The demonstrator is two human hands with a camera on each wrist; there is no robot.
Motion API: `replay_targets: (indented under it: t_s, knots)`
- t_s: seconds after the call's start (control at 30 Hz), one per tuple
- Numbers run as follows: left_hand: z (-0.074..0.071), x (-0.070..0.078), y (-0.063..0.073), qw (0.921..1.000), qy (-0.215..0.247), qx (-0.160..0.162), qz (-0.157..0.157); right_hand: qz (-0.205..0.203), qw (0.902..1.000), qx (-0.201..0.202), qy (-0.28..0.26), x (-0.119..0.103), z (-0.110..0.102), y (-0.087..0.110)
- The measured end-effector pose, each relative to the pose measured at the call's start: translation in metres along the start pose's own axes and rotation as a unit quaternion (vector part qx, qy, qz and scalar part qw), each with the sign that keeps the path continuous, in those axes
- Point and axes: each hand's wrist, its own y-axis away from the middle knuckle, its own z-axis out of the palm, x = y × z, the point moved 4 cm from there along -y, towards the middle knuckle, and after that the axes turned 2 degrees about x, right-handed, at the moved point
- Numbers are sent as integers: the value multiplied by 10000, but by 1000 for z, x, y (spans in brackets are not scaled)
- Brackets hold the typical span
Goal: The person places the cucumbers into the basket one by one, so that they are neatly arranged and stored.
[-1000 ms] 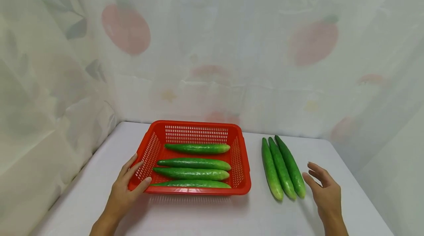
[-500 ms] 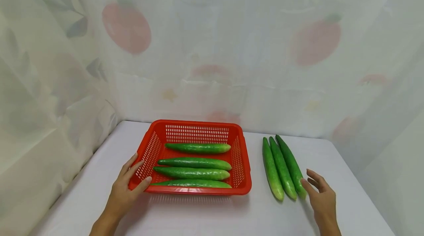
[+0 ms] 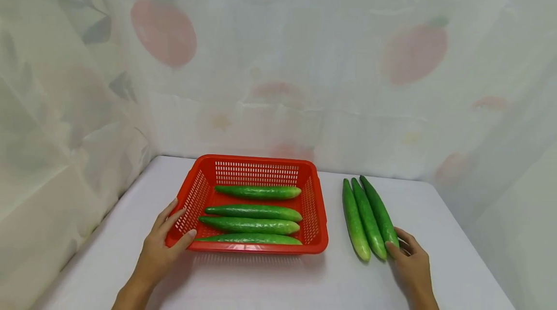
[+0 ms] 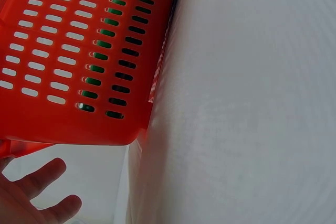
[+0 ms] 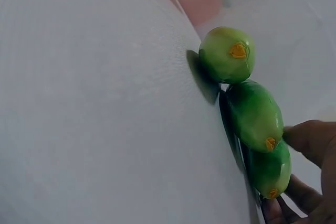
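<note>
Three green cucumbers lie side by side on the table in the head view: a left one [image 3: 353, 218], a middle one [image 3: 367, 218] and a right one [image 3: 378, 206]. My right hand [image 3: 411, 258] pinches the pale near end of the right cucumber, thumb on its left and fingers round its right side. In the right wrist view the thumb [image 5: 310, 137] presses in beside that end [image 5: 273, 174]. Several more cucumbers [image 3: 256, 211] lie crosswise inside a red plastic basket [image 3: 261, 248]. Spread, fairly straight fingers of my left hand [image 3: 160, 246] rest at the basket's front left corner.
A white-covered table [image 3: 261, 286] carries everything. Behind it hangs a pale curtain [image 3: 278, 58] with fruit prints, and another sheet [image 3: 65, 155] closes off the left side. The basket's slotted wall [image 4: 68, 51] fills the upper left wrist view.
My right hand has moved left and slightly toward me, from beside the cucumbers onto the near end of the right one, and its fingers have closed there. The left hand stays at the basket.
</note>
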Motion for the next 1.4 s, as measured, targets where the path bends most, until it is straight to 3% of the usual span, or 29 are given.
replay_targets:
  t_s: [0.3, 0.77, 1.17, 1.3, 1.4]
  knots:
    - [-1, -1, 0, 10000, 27, -24, -27, -265, 9980, 361, 457, 0, 4, 0]
    - [-1, -2, 0, 10000, 71, 21, -7, -352, 9960, 395, 715, 7, 8, -4]
    - [-2, 2, 1, 10000, 76, 10, -22, -722, 9891, 676, 1092, 2, 11, -9]
    - [-2, 1, 0, 10000, 72, 2, -9, -672, 9873, 909, 1112, 4, 10, -8]
    - [-1, 1, 0, 10000, 68, 5, -6, -418, 9878, 1181, 924, 8, 7, -7]
